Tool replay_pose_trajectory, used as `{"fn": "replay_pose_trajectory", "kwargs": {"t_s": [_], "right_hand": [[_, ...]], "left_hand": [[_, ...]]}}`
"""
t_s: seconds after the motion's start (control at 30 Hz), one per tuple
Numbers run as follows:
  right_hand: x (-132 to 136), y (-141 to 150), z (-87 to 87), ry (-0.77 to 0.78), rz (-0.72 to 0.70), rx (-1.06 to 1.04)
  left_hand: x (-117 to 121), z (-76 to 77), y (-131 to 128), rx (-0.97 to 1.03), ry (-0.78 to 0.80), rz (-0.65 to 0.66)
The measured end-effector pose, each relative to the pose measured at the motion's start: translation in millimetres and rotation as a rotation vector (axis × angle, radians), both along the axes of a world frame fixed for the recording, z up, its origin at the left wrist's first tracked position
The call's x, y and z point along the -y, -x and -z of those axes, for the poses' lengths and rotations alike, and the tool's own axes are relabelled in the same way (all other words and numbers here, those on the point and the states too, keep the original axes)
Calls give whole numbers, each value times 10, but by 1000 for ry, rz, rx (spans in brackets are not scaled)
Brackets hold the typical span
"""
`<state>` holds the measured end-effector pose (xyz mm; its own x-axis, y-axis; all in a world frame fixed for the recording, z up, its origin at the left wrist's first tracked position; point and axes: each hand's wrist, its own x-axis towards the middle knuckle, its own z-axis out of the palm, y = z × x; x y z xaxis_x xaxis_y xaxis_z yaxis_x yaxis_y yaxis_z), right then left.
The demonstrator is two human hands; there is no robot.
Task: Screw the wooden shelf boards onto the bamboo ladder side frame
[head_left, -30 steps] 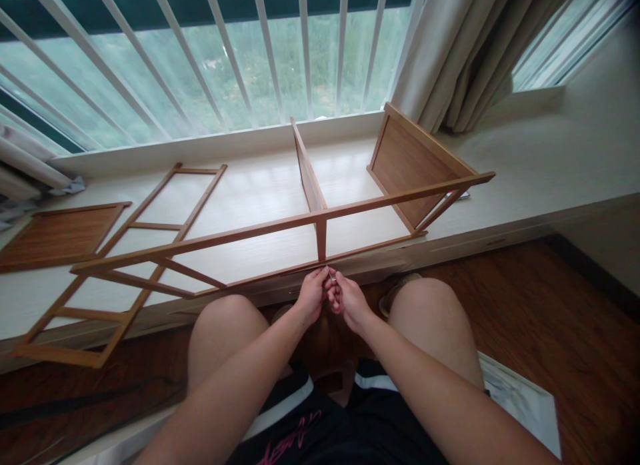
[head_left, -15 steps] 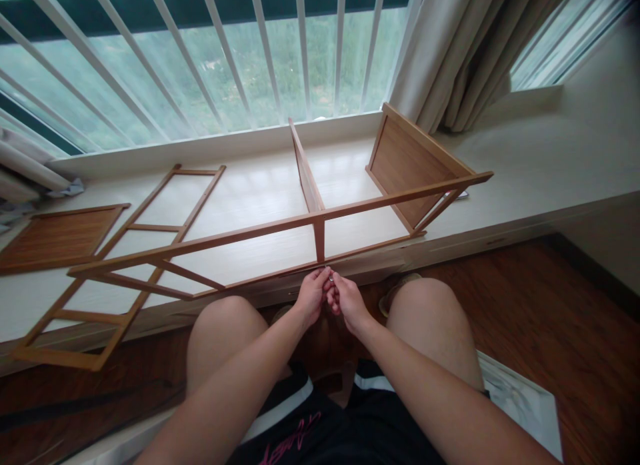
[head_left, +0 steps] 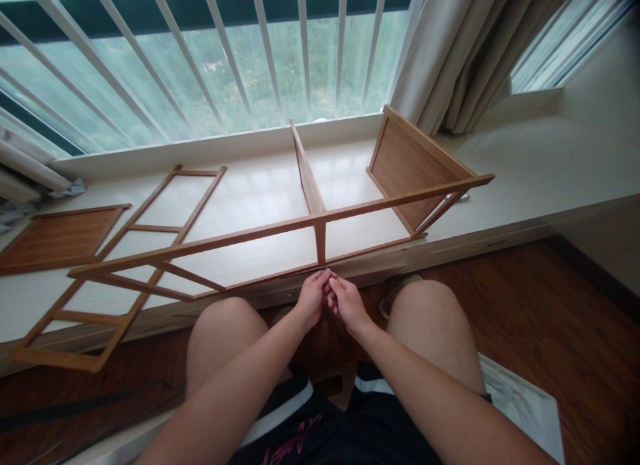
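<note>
Daylight from a barred window (head_left: pixel 250 65) fell across a pale ledge (head_left: pixel 263 178), which carried several wooden pieces above a dark floor (head_left: pixel 530 298). Nearest the person was a long frame (head_left: pixel 250 234), set along the ledge's front edge, with a middle panel (head_left: pixel 307 172) and an end panel (head_left: pixel 420 165) reaching back from it toward the window. Its long axis ran left to right, roughly with the edge, the right end lying farther from the person and its upper rail jutting past the end panel. At the left it crossed in front of a flat rack (head_left: pixel 155 228); a loose panel (head_left: pixel 65 235) lay beyond. Left hand (head_left: pixel 313 295) and right hand (head_left: pixel 347 302) met just below the lower rail by the middle upright, fingertips pressed together in a pinch; what lay between them, and whether they touched the rail, could not be made out. By its slim rails, the frame was probably light for its length, stiff along each bar but apt to skew at the joints, the smooth wood perhaps a little slippery and the panels thin enough to mar. Best hold looked to be both long rails, close to the middle upright.
</note>
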<state>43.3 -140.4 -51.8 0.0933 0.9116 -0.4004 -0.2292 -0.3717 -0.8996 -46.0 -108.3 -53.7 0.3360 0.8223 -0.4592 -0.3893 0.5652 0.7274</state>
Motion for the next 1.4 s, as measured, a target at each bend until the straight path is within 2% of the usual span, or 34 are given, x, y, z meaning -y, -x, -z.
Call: {"fn": "replay_pose_trajectory", "kwargs": {"t_s": [0.7,1.1,1.23,1.4], "right_hand": [[10,-8,19,-73,5,-11],[5,8,23,-61,9,-7],[5,0,9,-30,33,-106],[11,-33,-36,90,21,-391]], "left_hand": [[-3,7,-10,2,-30,-1],[-12,4,-8,3,-14,-7],[-21,24,-4,0,2,-12],[-31,32,12,-30,38,-33]]}}
